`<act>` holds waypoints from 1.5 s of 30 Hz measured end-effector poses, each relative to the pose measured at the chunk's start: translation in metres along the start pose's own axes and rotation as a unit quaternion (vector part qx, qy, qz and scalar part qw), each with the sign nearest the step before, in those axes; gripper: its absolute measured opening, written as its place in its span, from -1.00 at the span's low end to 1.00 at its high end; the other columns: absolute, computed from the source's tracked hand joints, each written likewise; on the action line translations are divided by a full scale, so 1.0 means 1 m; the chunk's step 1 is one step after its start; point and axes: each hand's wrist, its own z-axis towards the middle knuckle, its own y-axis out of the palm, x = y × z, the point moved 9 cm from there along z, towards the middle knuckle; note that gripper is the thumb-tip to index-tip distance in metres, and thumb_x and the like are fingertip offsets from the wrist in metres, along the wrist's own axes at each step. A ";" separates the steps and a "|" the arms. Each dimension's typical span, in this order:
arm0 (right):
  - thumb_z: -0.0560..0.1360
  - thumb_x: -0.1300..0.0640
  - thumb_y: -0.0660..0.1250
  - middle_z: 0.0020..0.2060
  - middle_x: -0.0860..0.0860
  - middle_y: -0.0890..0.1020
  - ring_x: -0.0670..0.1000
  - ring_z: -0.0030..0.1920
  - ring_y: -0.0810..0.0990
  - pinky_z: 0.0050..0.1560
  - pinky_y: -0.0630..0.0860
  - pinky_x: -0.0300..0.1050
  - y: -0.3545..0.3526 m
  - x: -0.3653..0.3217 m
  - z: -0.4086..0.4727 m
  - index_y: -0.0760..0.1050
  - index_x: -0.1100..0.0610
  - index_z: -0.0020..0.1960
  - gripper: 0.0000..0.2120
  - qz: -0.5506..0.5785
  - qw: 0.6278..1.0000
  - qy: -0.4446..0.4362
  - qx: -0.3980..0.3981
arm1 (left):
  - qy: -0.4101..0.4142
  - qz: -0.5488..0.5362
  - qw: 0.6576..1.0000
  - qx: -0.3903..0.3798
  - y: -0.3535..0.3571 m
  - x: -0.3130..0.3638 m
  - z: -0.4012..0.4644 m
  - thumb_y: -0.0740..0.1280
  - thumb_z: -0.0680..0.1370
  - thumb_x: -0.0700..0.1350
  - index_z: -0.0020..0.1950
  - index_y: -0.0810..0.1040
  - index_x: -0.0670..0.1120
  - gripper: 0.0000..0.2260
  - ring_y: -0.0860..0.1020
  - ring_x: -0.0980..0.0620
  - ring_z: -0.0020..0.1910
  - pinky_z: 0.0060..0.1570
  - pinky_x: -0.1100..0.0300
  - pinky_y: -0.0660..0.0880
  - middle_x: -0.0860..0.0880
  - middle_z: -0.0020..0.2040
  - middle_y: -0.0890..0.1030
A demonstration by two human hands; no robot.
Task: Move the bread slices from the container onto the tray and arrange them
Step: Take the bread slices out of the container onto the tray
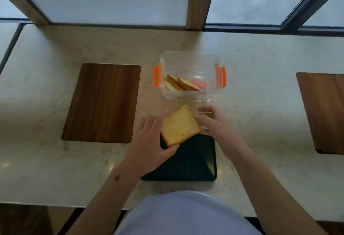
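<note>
A golden bread slice (178, 126) hangs flat over the far edge of the black tray (193, 162), between the tray and the clear container (188, 59). My left hand (150, 141) grips its near-left side, thumb under the near edge. My right hand (214, 123) touches its right edge with the fingertips. Several more bread slices (180, 84) lean together on the container's floor. The container has orange clips (221, 76) on both sides and stands just beyond the tray. The tray's surface is bare.
A dark wooden inlay (104, 102) sits in the pale stone counter (55, 169) to the left, another wooden inlay (323, 111) at the right edge. Frosted windows with wooden posts (201, 0) rise behind the counter.
</note>
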 end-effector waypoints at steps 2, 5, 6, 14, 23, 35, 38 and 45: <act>0.47 -0.04 0.43 0.10 -0.05 0.62 -0.05 0.09 0.64 0.13 0.63 0.05 0.017 0.044 -0.016 0.45 -0.04 0.27 -0.60 -0.030 0.998 0.044 -0.022 | -0.017 -0.019 0.999 -0.039 0.029 -0.015 -0.036 0.46 0.37 0.20 0.53 0.18 0.02 -0.17 0.35 0.04 0.24 0.16 0.03 0.41 0.01 0.31 0.38; 0.49 0.05 0.45 0.07 -0.01 0.63 -0.01 0.06 0.65 0.12 0.64 0.11 0.039 0.103 -0.033 0.41 0.01 0.32 -0.56 -0.057 0.992 0.097 -0.060 | -0.033 -0.034 0.992 -0.117 0.069 -0.036 -0.082 0.44 0.39 0.18 0.56 0.10 0.04 -0.15 0.34 0.01 0.29 0.21 -0.03 0.43 -0.01 0.37 0.36; 0.49 0.07 0.45 0.07 0.00 0.62 -0.01 0.05 0.65 0.10 0.66 0.07 0.044 0.120 -0.038 0.39 0.03 0.34 -0.54 -0.055 0.990 0.114 -0.068 | -0.041 -0.030 0.989 -0.141 0.080 -0.043 -0.092 0.40 0.40 0.21 0.57 0.06 0.07 -0.15 0.32 0.00 0.32 0.23 -0.05 0.43 -0.01 0.41 0.33; 0.48 0.10 0.47 0.12 -0.03 0.61 -0.07 0.09 0.63 -0.07 0.63 -0.21 0.065 0.170 -0.042 0.36 0.00 0.37 -0.49 -0.013 0.987 0.147 -0.067 | -0.011 0.044 0.981 -0.189 0.111 -0.070 -0.104 0.41 0.46 0.07 0.58 0.08 0.00 -0.21 0.26 -0.05 0.42 0.38 0.04 0.30 -0.05 0.48 0.28; 0.51 0.15 0.43 0.10 0.01 0.60 -0.03 0.07 0.62 -0.02 0.63 -0.17 0.088 0.170 -0.033 0.40 0.00 0.29 -0.60 -0.048 0.983 0.151 -0.093 | 0.038 0.176 0.954 -0.240 0.115 -0.101 -0.089 0.41 0.50 0.07 0.60 -0.01 -0.04 -0.18 0.16 -0.06 0.49 0.48 0.04 0.18 -0.04 0.53 0.24; 0.51 0.12 0.41 0.07 0.01 0.63 0.05 0.09 0.63 0.19 0.59 0.06 0.110 0.174 -0.039 0.46 0.05 0.26 -0.66 -0.087 0.975 0.165 -0.122 | -0.010 0.190 0.945 -0.267 0.114 -0.135 -0.108 0.28 0.47 0.27 0.60 -0.07 0.09 -0.17 -0.10 -0.08 0.59 0.51 -0.08 -0.03 0.04 0.64 0.01; 0.50 0.12 0.41 0.05 0.00 0.64 0.07 0.10 0.64 0.22 0.58 0.10 0.111 0.171 -0.039 0.48 0.04 0.23 -0.68 -0.101 0.973 0.163 -0.125 | -0.016 0.187 0.946 -0.263 0.113 -0.136 -0.107 0.27 0.44 0.29 0.59 -0.06 0.11 -0.17 -0.09 -0.08 0.59 0.50 -0.09 0.00 0.05 0.63 0.05; 0.46 0.02 0.42 0.02 -0.04 0.66 0.02 0.06 0.65 0.18 0.60 0.09 0.106 0.172 -0.029 0.48 -0.01 0.25 -0.63 -0.124 0.964 0.175 -0.160 | -0.031 0.178 0.948 -0.262 0.112 -0.131 -0.104 0.24 0.45 0.33 0.59 -0.01 0.10 -0.19 0.02 -0.11 0.57 0.48 -0.10 0.04 -0.01 0.59 0.17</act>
